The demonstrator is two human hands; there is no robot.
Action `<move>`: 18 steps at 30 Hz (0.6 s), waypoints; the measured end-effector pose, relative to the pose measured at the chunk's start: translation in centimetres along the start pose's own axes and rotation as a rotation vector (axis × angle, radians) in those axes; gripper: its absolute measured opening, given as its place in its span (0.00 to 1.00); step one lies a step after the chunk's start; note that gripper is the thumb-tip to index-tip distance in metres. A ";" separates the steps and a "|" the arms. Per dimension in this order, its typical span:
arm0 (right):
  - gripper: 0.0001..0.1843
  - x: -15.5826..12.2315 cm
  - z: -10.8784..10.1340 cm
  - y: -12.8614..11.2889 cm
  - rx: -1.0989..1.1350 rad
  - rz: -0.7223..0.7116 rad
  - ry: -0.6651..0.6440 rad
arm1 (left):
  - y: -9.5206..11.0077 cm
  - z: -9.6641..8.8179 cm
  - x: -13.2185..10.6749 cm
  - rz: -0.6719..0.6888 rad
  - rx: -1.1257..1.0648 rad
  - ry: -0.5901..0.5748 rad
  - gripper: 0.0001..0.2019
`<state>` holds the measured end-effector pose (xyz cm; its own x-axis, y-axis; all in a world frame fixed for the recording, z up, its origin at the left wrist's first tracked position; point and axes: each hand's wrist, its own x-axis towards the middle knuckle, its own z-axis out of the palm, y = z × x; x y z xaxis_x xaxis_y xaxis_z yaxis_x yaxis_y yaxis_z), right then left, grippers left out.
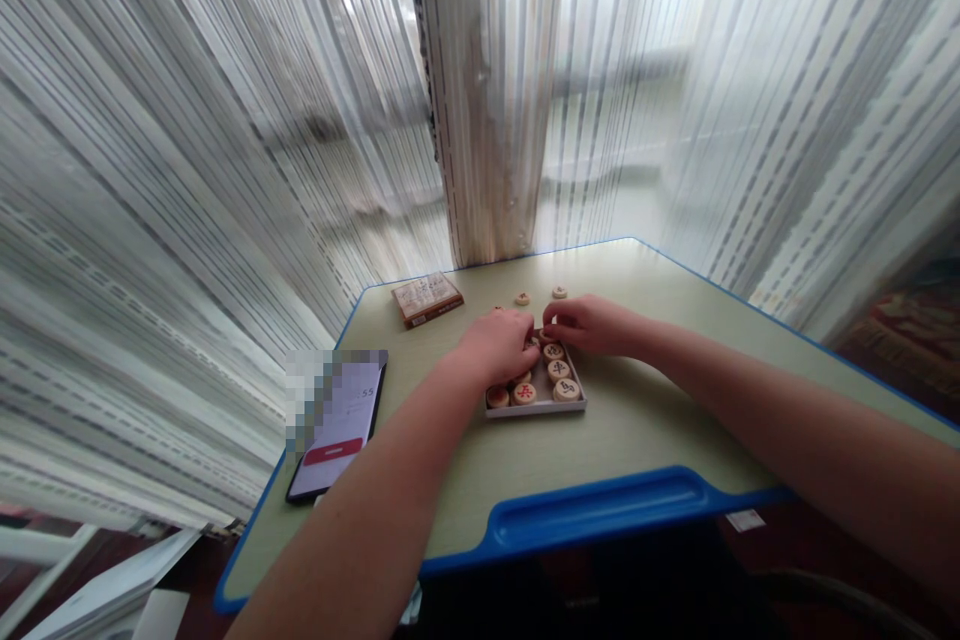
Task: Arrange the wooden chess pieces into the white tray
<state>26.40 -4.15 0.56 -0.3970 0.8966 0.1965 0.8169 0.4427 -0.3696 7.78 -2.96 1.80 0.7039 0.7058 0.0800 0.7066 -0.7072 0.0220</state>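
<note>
A shallow white-rimmed box (536, 410) lies on the table with several round wooden xiangqi pieces in it, some marked red and some black. A red-marked piece (523, 394) sits at the near side, and a black-marked piece (566, 390) is in the near right corner. My left hand (504, 345) reaches over the box's left side, fingers curled closed; what they grip is mostly hidden. At the far right corner, my right hand (589, 323) has its bent fingertips closed on a xiangqi piece (547, 332). Two loose pieces, one red-marked (522, 299) and one dark-marked (559, 292), lie beyond the hands.
A brown printed box lid (427, 298) rests at the back left of the table. Along the left edge lies a phone (341, 430) with its screen lit. The light green table (645, 430) has a blue rim and a blue front trough (600, 510). Striped curtains hang behind.
</note>
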 end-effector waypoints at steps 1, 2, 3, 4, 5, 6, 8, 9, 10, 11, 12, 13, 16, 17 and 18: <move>0.10 0.0 0.0 0.0 -0.003 0.001 0.003 | 0.0 0.0 0.0 0.001 0.003 -0.001 0.13; 0.10 0.0 0.0 0.0 -0.007 0.000 0.008 | 0.0 0.0 0.1 0.002 0.006 -0.002 0.13; 0.10 0.0 0.0 -0.1 -0.010 -0.003 0.012 | 0.0 0.1 0.1 0.001 0.008 -0.003 0.13; 0.10 0.0 0.0 -0.1 -0.013 -0.007 0.013 | -0.1 0.1 0.1 0.001 0.008 -0.001 0.12; 0.10 0.0 0.0 -0.2 -0.015 -0.012 0.013 | -0.1 0.2 0.2 0.003 0.004 0.002 0.13; 0.10 0.0 -0.1 -0.2 -0.016 -0.015 0.012 | -0.1 0.2 0.2 0.005 -0.002 0.005 0.13; 0.10 -0.1 -0.1 -0.3 -0.020 -0.018 0.012 | -0.2 0.2 0.2 0.009 -0.017 0.010 0.12; 0.10 -0.1 -0.2 -0.3 -0.021 -0.019 0.014 | -0.2 0.2 0.2 0.007 -0.026 0.012 0.12; 0.10 -0.1 -0.2 -0.3 -0.022 -0.020 0.018 | -0.2 0.2 0.2 0.001 -0.036 0.013 0.12; 0.10 -0.1 -0.2 -0.2 -0.020 -0.022 0.020 | -0.2 0.2 0.2 -0.008 -0.048 0.014 0.12; 0.10 -0.1 -0.2 -0.2 -0.015 -0.025 0.022 | -0.3 0.1 0.2 -0.020 -0.064 0.014 0.13; 0.10 -0.1 -0.2 -0.2 -0.007 -0.025 0.023 | -0.3 0.0 0.1 -0.032 -0.084 0.013 0.13; 0.11 -0.1 -0.1 -0.1 0.020 -0.011 0.025 | -0.6 -0.2 0.1 -0.071 -0.180 0.002 0.13; 0.11 -0.1 -0.1 -0.1 0.023 -0.005 0.030 | -0.7 -0.2 0.1 -0.086 -0.226 -0.001 0.13; 0.12 -0.1 -0.1 -0.1 0.021 0.001 0.039 | -0.9 -0.2 0.2 -0.100 -0.277 0.000 0.14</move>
<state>26.40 -4.27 0.63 -0.3792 0.8961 0.2308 0.8081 0.4422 -0.3891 7.27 -2.22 1.97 0.6317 0.7726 0.0641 0.7258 -0.6185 0.3012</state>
